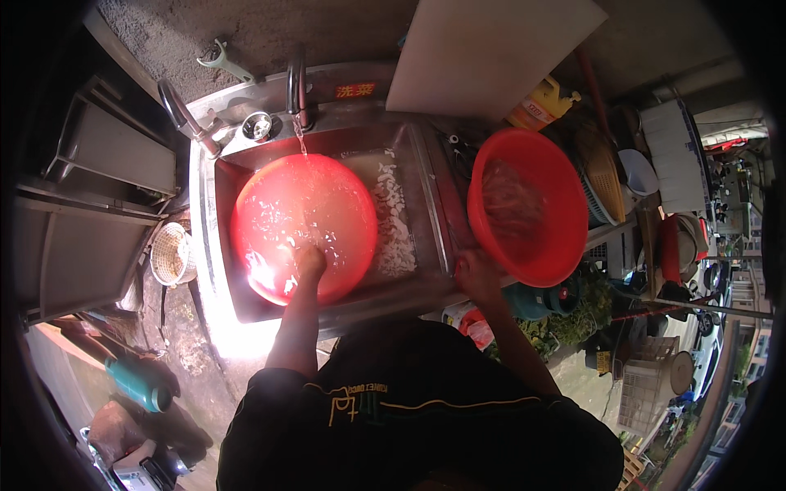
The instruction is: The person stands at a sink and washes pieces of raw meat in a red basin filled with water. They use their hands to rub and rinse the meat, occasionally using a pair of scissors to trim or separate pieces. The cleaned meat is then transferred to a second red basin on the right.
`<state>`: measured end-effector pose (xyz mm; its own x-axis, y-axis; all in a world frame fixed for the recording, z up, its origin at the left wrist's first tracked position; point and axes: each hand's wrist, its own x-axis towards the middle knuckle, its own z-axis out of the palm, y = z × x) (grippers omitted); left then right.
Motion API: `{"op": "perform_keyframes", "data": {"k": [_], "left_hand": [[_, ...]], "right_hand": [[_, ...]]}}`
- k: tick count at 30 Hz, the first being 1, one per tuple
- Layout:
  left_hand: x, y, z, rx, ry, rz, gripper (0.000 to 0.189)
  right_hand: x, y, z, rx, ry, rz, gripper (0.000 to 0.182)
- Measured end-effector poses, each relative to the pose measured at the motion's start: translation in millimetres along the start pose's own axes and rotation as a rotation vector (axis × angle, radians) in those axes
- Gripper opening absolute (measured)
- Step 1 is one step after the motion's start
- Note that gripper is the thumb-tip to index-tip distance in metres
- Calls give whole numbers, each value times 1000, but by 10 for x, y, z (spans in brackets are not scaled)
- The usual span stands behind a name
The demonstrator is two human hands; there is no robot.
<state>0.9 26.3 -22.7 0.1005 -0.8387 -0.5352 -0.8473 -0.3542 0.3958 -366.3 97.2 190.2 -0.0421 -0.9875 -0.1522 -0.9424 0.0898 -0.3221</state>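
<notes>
Water runs from a metal faucet [297,86] into a red plastic basin [344,202] that stands in a stainless steel sink [424,202]. Pale pieces float in the basin's cloudy water, and my left hand [311,261] is partly dipped in among them; its fingers are hidden. Beside the basin, many white pieces [395,227] lie in shallow water on the sink floor. To the right of the sink, a second red basin [562,215] is tilted, with blurred contents at its bottom. My right hand [476,273] is at its near rim; whether it grips the rim is unclear.
A second faucet [190,119] and a metal drain strainer [256,126] are at the sink's back left. A white board [485,55] leans behind, near a yellow jug [545,103]. A cream basket [172,253] sits left of the sink; a green gas cylinder [138,385] lies on the floor.
</notes>
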Motion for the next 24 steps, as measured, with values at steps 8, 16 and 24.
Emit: {"op": "perform_keyframes", "data": {"k": [8, 16, 24], "left_hand": [[-203, 202, -279, 399, 56, 195, 32], [143, -601, 572, 313, 434, 342, 27], [-271, 62, -150, 116, 56, 79, 23]], "right_hand": [[196, -33, 191, -293, 50, 6, 51], [1277, -682, 24, -477, 351, -300, 52], [1845, -412, 378, -364, 248, 87, 18]]}}
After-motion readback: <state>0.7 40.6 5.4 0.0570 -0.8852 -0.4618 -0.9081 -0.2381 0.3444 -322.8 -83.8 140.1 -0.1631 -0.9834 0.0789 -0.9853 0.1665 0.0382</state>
